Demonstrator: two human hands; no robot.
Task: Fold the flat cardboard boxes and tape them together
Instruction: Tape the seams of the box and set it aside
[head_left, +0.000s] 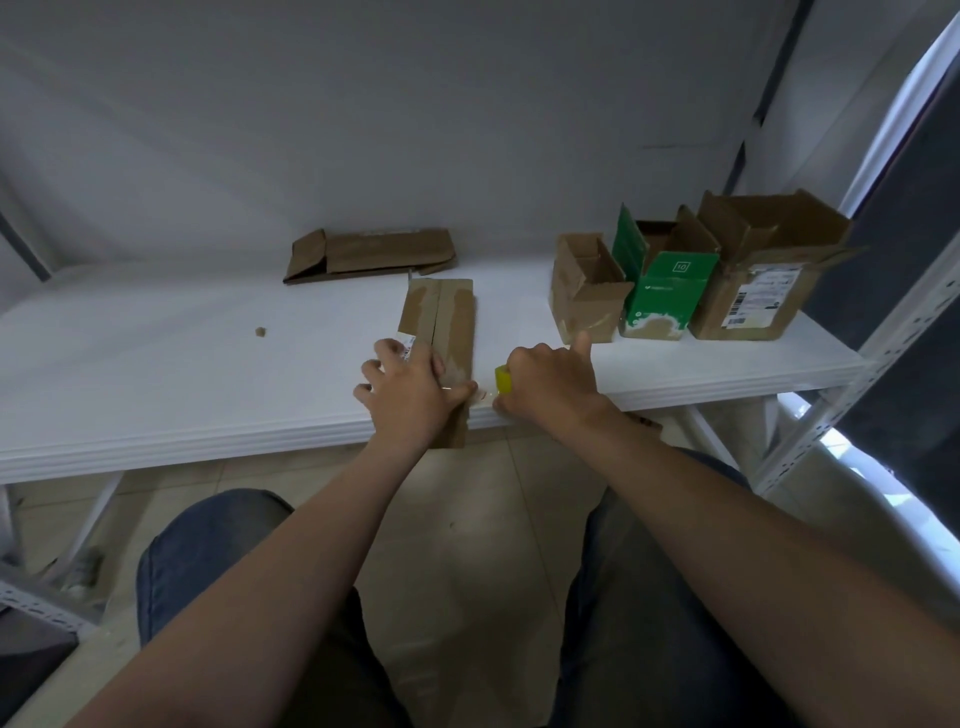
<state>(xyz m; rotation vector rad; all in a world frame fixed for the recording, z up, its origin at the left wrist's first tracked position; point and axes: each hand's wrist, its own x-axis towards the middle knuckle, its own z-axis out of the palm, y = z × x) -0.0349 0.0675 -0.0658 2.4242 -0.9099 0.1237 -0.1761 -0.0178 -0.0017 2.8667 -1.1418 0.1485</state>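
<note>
White bench (208, 364) fills my view. At six o'clock the folded box (447, 322) overhangs the near edge. The left hand (410, 395) presses it down, fingers (371, 370) spread, steadying it, I judge. At its three o'clock the right hand (550, 384) curls round the yellow tape roll (502, 379), drawing the strip (483, 397) taut.

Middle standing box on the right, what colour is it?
The middle box is green, whitish near its base; head view shows it.

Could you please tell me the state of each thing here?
Near box: flaps closed.
Flat box: collapsed, lying flat.
Small brown box: upright, open.
Green box: upright, open.
Large brown box: upright, open.
Tape roll: strip pulled to near box.
Left hand: presses near box.
Right hand: grips tape roll.
</note>
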